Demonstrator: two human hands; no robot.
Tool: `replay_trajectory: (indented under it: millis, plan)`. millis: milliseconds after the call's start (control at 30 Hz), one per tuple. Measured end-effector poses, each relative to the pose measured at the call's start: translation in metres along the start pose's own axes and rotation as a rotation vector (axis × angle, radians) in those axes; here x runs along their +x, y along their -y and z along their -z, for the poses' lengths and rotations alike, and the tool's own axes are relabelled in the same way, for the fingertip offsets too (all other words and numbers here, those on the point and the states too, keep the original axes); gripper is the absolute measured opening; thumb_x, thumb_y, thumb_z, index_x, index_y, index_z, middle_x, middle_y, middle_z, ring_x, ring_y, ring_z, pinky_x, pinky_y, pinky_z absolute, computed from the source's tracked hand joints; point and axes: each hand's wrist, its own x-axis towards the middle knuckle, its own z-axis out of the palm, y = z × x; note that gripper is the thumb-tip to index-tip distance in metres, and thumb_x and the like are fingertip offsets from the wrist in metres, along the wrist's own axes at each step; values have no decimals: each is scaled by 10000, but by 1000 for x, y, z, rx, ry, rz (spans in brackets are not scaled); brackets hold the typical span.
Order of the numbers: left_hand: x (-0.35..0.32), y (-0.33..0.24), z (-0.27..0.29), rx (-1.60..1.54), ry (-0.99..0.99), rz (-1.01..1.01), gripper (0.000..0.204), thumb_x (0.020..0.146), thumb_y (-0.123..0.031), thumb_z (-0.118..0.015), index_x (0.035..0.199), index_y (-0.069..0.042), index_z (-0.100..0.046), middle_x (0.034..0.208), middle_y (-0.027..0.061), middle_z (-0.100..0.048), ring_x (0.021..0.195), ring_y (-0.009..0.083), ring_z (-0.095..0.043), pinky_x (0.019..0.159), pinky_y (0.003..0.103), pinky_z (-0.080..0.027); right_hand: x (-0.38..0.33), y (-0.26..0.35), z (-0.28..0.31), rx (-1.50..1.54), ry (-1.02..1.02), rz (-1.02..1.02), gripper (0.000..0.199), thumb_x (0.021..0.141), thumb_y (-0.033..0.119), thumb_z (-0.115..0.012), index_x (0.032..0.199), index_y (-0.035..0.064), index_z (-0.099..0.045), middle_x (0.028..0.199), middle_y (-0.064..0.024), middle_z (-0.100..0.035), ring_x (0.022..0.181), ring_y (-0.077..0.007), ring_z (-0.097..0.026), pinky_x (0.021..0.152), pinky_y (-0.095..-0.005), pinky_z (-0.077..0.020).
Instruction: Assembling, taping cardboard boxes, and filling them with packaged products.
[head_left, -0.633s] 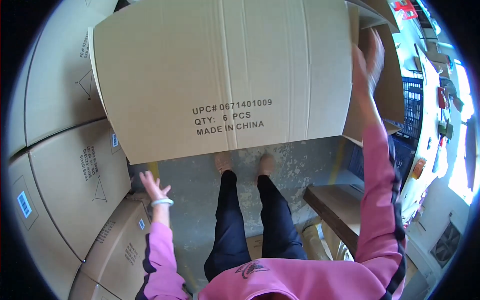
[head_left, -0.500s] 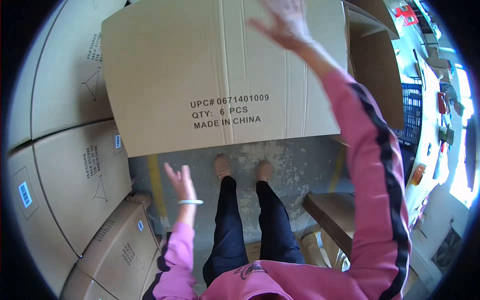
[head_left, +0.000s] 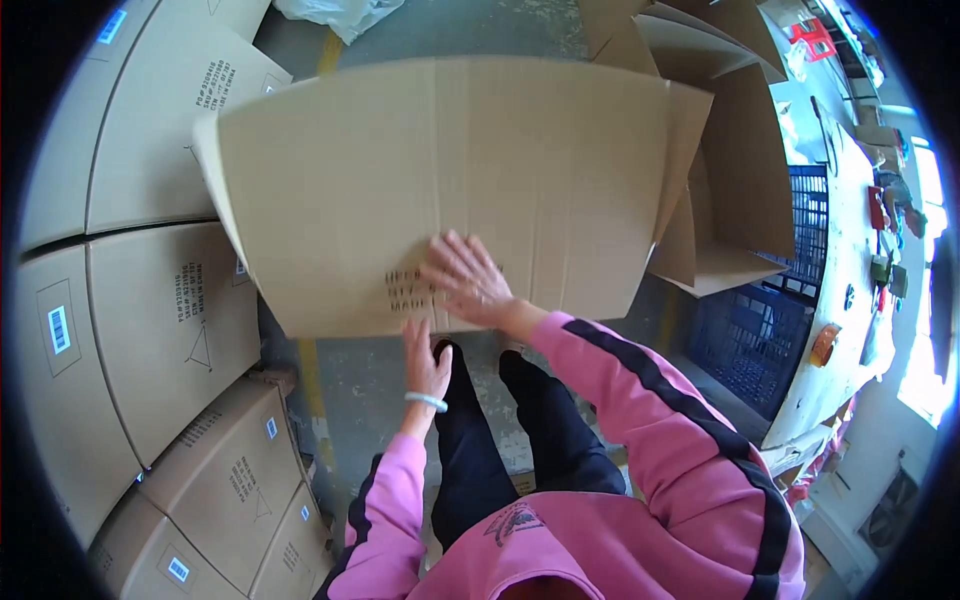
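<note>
A large brown cardboard box (head_left: 550,170) lies before me, its flat panel facing up. My right hand (head_left: 468,285) rests on this panel near its close edge, fingers spread, covering part of the printed lettering. Just below and to the left, my left hand (head_left: 428,365) is at the same edge, with its fingers stretched upward. A pale bracelet (head_left: 426,401) circles the left wrist. Whether the left fingertips press on the cardboard cannot be made out. Neither hand is closed around anything.
Sealed cartons (head_left: 170,290) are stacked along my left. Opened cardboard boxes (head_left: 745,170) stand at the right, beside a dark blue plastic crate (head_left: 745,345) and a long workbench (head_left: 800,410) carrying an orange tape roll (head_left: 825,345). A white plastic bag (head_left: 340,12) lies at the far left.
My right hand has come down from the far right of the panel to its near edge. My left hand has moved up and right. The box's far edge now shows.
</note>
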Motion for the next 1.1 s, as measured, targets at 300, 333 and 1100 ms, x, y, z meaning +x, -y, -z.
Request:
replay_trajectory:
  millis: [300, 333, 1100]
  plan:
    - [18, -79, 34, -1706, -368, 878, 1113, 642, -590, -630, 1334, -246, 170, 1408, 104, 153, 1276, 426, 40, 852, 712, -254, 37, -90, 154, -170, -220, -30, 550, 570, 221, -682, 1087, 150, -508, 1181, -93, -403, 1107, -314, -371, 807, -483, -321]
    - [30, -90, 32, -1711, -432, 914, 1121, 627, -583, -649, 1345, -234, 138, 1412, 106, 134, 1271, 442, 30, 849, 709, -260, 33, -115, 160, -343, -77, -251, 578, 606, 262, -671, 1136, 160, -463, 1221, -101, -346, 1149, -321, -307, 832, -507, -294]
    - [59, 9, 70, -543, -375, 657, 207, 665, -63, -561, 793, 84, -493, 799, 173, -557, 695, 256, -563, 649, 364, -483, -201, -86, 115, 241, -232, -1320, 223, 803, 211, -532, 932, 39, -596, 792, -139, -631, 721, -248, -617, 651, -335, -456]
